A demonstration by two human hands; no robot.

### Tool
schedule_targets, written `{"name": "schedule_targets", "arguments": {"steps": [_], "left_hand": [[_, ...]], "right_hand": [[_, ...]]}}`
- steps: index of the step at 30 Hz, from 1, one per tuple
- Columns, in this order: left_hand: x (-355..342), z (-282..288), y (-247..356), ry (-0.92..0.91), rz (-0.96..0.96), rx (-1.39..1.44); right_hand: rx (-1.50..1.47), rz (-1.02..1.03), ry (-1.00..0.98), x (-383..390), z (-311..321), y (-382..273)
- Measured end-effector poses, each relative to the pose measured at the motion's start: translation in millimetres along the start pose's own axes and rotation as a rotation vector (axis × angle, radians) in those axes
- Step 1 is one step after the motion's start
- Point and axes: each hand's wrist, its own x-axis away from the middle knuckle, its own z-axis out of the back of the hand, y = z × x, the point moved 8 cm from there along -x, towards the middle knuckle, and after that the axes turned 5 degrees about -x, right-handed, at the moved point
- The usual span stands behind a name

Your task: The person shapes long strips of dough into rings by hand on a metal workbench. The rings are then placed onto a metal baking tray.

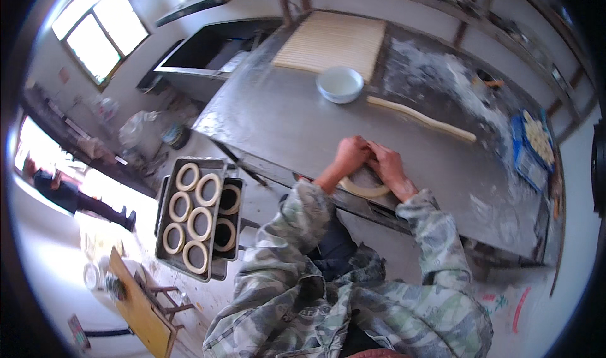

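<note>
At the near edge of the metal table (278, 115), a pale dough ring (365, 190) lies curved between my wrists. My left hand (352, 157) and my right hand (387, 167) meet at its far side, fingers closed and pressed together over the dough; the part under them is hidden. Just beyond my hands, a long dough rope (421, 119) rests slanting across the tabletop. Farther off stands a white bowl (339, 85) with something pale inside. Behind it, many dough strips (331, 41) lie side by side in a sheet.
To my left, stacked dark trays (221, 175) hold several dough rings (199, 223). Flour (467, 83) dusts the table's right side, near a blue bag (529, 162) with pale pieces on top. A dark trough (205, 50) stands far left. Another person (69, 194) is by the doorway.
</note>
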Motion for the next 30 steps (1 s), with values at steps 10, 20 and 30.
{"name": "schedule_targets", "arguments": {"steps": [10, 20, 30], "left_hand": [[-3, 7, -6, -0.045, 0.002, 0.061], [-1, 5, -10, -0.088, 0.016, 0.071], [0, -1, 2, -0.028, -0.075, -0.096]], "right_hand": [[-0.070, -0.037, 0.044, -3, -3, 7], [-0.153, -0.080, 0.081, -5, 1, -9], [-0.134, -0.063, -0.013, -4, -9, 22]]}}
